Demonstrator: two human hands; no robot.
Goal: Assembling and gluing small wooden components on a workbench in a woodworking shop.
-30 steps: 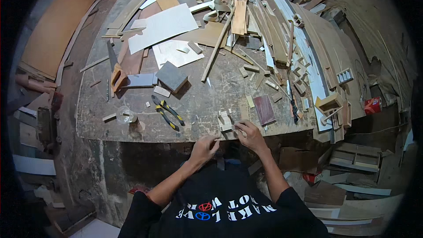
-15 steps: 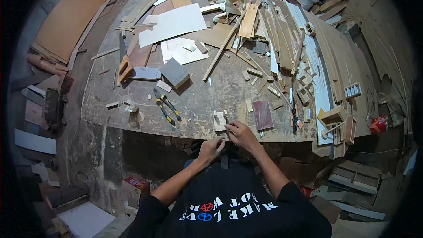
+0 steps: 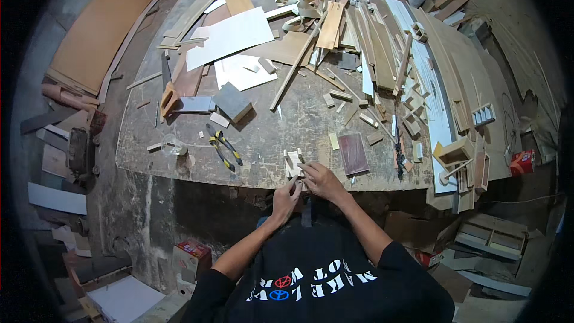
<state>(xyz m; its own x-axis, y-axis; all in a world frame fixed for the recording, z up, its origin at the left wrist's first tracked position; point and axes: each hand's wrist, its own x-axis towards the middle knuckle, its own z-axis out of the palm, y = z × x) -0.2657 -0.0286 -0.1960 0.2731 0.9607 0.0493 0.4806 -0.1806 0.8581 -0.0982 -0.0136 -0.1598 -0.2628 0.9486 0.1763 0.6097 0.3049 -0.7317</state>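
Observation:
Both my hands meet at the near edge of a worn wooden workbench (image 3: pixel 263 137). My left hand (image 3: pixel 286 198) is curled just below the edge, its fingers pinching something small that I cannot make out. My right hand (image 3: pixel 321 179) rests on the bench edge with its fingers on a small pale wooden block piece (image 3: pixel 293 161). A dark red-brown rectangular block (image 3: pixel 353 153) lies just right of my right hand. Yellow-and-black pliers (image 3: pixel 222 146) lie to the left of the hands.
Strips, slats and offcuts of wood (image 3: pixel 365 54) crowd the bench's far and right side. White sheets (image 3: pixel 230 36), a grey block (image 3: pixel 232 101) and a handsaw (image 3: pixel 167 87) sit left of centre. Boards (image 3: pixel 95 30) lean at the left; boxes and scrap lie on the floor.
The view has shifted so the bench sits higher and closer. My hands have stayed together at the bench edge, fingers working on the small wooden piece.

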